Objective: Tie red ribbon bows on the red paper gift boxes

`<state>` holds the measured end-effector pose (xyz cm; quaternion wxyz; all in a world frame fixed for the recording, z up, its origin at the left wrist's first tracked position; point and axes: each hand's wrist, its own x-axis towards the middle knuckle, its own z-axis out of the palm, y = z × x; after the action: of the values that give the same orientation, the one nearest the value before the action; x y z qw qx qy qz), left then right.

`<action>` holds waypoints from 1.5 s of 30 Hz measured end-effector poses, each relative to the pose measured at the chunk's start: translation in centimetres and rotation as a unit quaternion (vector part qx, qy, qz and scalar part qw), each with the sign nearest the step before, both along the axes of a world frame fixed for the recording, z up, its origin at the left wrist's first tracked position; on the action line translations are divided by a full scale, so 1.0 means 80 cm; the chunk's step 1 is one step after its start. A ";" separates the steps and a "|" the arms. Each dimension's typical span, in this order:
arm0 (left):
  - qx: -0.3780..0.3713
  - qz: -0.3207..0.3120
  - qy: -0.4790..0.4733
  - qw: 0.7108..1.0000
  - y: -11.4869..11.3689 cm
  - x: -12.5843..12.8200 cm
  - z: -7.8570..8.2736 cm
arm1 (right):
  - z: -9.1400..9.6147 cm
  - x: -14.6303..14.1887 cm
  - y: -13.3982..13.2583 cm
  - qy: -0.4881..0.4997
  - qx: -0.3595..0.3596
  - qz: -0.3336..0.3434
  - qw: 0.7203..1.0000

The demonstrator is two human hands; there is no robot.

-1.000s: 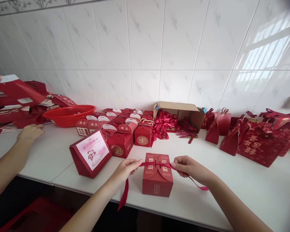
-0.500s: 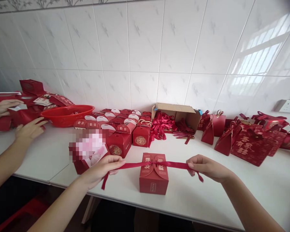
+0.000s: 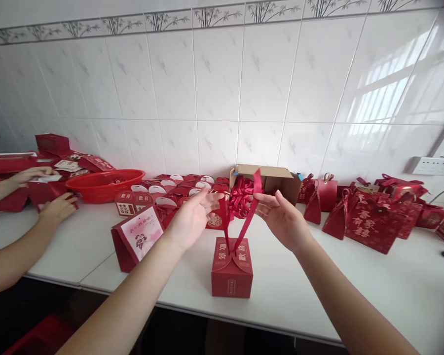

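Note:
A red gift box [image 3: 231, 281] with gold lettering stands upright on the white table in front of me, its curved top flaps folded together. A dark red ribbon [image 3: 245, 228] rises from the slots in its top in two strands, forming a V. Above the box, my left hand [image 3: 192, 217] pinches the left strand at the fingertips. My right hand [image 3: 283, 219] pinches the other strand, whose loose end sticks up above the fingers. Neither hand touches the box itself.
Behind are rows of red boxes [image 3: 170, 185] and a cardboard carton [image 3: 290, 187] of ribbons. Red gift bags [image 3: 373, 222] stand right. A red card stand [image 3: 124, 249] and red basin [image 3: 96, 190] are left, where another person's hands [image 3: 57, 209] handle a red box.
Both my hands have risen and come closer together, bringing the ribbon from stretched flat across the box to upright strands. My view has tilted up slightly.

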<state>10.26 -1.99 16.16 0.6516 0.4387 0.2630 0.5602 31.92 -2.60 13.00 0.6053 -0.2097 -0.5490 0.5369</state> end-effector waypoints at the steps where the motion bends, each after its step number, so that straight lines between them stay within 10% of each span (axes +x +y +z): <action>1: 0.019 0.007 0.004 1.000 -0.002 0.005 0.001 | 0.003 -0.004 -0.002 -0.014 0.025 -0.009 1.000; 11: 0.151 -0.052 0.003 0.987 -0.020 0.027 0.001 | 0.011 -0.020 -0.011 -0.110 0.200 -0.075 0.971; 29: 0.181 -0.037 -0.028 0.982 -0.024 0.029 0.003 | 0.027 -0.024 -0.010 -0.131 0.204 -0.091 0.966; 33: 0.130 0.054 -0.027 0.990 -0.023 0.006 -0.003 | 0.015 -0.002 -0.017 -0.093 0.156 -0.104 0.978; 38: 0.057 0.170 0.234 0.956 -0.025 -0.068 -0.047 | -0.038 0.071 -0.039 -0.169 0.030 -0.150 0.974; 41: 0.041 0.119 0.438 0.890 -0.022 -0.090 -0.080 | -0.061 0.095 -0.046 -0.344 -0.013 -0.186 0.920; 45: 0.150 0.177 0.483 0.844 -0.013 -0.066 -0.102 | -0.064 0.070 -0.039 -0.481 0.020 -0.200 0.853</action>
<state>4.98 -3.03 8.02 0.2580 0.6927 0.5302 0.4153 37.53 -5.68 7.90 0.3637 -0.5348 -0.7287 0.2252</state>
